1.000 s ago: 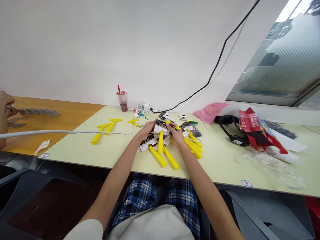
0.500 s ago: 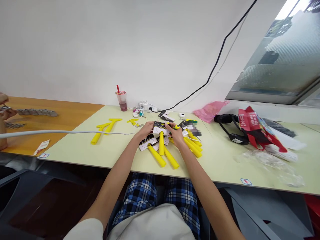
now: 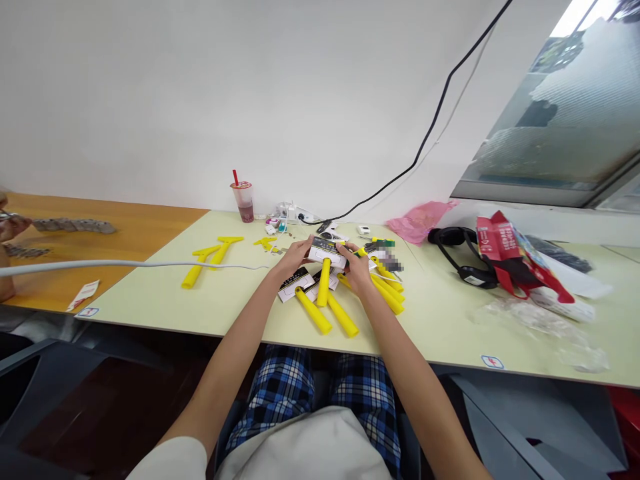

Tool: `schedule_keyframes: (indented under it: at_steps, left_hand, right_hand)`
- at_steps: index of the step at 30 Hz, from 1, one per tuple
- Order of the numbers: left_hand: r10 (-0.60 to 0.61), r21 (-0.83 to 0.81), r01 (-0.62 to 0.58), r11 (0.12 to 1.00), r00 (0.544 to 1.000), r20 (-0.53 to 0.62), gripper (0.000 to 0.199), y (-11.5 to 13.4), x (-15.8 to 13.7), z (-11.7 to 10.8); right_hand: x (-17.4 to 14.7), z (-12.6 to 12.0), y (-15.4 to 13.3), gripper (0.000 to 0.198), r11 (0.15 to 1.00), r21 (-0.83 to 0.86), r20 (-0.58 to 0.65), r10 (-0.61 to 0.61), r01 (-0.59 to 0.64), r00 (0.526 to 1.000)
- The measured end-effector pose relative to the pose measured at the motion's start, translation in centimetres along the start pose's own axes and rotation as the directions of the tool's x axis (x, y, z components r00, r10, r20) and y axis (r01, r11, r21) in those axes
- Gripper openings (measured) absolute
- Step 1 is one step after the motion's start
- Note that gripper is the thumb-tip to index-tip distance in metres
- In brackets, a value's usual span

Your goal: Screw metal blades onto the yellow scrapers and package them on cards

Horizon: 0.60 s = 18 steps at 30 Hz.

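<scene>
Over the surface [image 3: 440, 333], I had left hand [image 3: 295, 261] and right hand [image 3: 356, 268] closed at opposite ends of the card [image 3: 326, 256] on the yellow-handled tool [image 3: 325, 285], which looked light, stiff, probably slick-handled, the card creasable, so best held by those ends.

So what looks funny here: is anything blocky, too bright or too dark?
In the head view, a patch beside the right hand is pixelated, hiding what's there; also in the head view, the top of the window is very bright, the space under the table is dark, and the held card's small print can't be read.
</scene>
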State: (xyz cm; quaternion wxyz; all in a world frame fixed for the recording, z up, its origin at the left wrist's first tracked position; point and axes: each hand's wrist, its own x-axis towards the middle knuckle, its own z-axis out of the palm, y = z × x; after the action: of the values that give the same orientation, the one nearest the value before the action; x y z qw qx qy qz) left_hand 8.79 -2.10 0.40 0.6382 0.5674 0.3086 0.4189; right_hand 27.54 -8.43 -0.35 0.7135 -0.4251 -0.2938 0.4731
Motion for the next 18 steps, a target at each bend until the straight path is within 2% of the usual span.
schedule_keyframes:
  at_steps: [6, 13, 18]
  left_hand:
    - [0.01, -0.042, -0.011, 0.999, 0.999, -0.035, 0.067, -0.05, 0.23, -0.32]
    - [-0.05, -0.109, 0.067, 0.992, 0.987, 0.151, 0.057, -0.16, -0.21, 0.31]
    - [-0.035, -0.191, 0.069, 0.979, 0.983, 0.177, 0.052, 0.11, -0.22, 0.45]
  right_hand:
    - [0.36, -0.09, -0.37, 0.052, 0.993, 0.104, -0.014, -0.047, 0.048, 0.999]
    - [0.12, 0.21, -0.39, 0.05, 0.987, 0.146, -0.015, -0.07, 0.072, 0.997]
    - [0.04, 0.38, -0.17, 0.05, 0.991, 0.088, -0.026, -0.102, 0.104, 0.994]
